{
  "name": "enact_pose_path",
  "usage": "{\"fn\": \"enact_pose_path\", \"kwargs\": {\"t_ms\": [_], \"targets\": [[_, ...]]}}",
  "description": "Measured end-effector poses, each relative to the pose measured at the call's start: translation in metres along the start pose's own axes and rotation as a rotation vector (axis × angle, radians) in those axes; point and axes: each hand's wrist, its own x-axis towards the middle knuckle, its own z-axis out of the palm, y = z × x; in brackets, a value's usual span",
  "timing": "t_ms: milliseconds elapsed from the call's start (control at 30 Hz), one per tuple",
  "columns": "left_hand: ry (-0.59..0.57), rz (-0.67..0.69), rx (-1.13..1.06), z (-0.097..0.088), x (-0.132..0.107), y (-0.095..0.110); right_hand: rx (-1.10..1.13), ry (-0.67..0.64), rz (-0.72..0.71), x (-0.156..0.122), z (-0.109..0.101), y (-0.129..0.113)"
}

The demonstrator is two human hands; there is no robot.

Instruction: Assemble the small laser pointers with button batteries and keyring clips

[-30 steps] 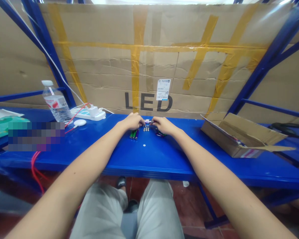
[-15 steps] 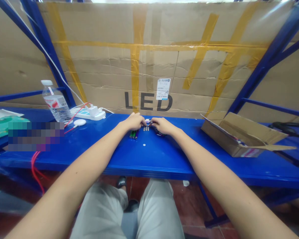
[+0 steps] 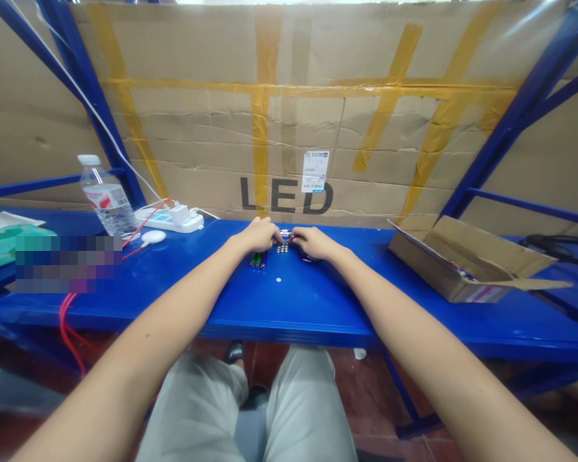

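My left hand (image 3: 259, 235) is at the far middle of the blue table, fingers curled in a pinch. Facing it is my right hand (image 3: 314, 242), its fingers also closed together. What either one pinches is too small to make out. A short shiny silver-and-purple piece (image 3: 285, 233) lies just beyond and between the fingertips. Several small round metallic pieces (image 3: 282, 248) sit grouped on the table between the hands. Slim green and purple tubes (image 3: 259, 260) lie side by side below my left hand. Something dark, mostly hidden, is under my right palm.
An open cardboard box (image 3: 443, 263) stands at the right. On the left are a water bottle (image 3: 106, 202), a white power strip (image 3: 173, 221), a round white charger (image 3: 153, 238), red cables (image 3: 67, 317) and a green packet (image 3: 9, 247). A large carton (image 3: 212, 141) backs the table.
Both hands stay in nearly the same place, with only slight movement at the fingertips. The view has shifted a little.
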Motion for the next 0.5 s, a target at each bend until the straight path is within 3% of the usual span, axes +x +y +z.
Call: {"fn": "enact_pose_path", "kwargs": {"t_ms": [500], "targets": [[0.011, 0.006, 0.006, -0.0001, -0.0012, 0.0003, 0.006, 0.001, -0.015, -0.0015, -0.0019, -0.0028]]}}
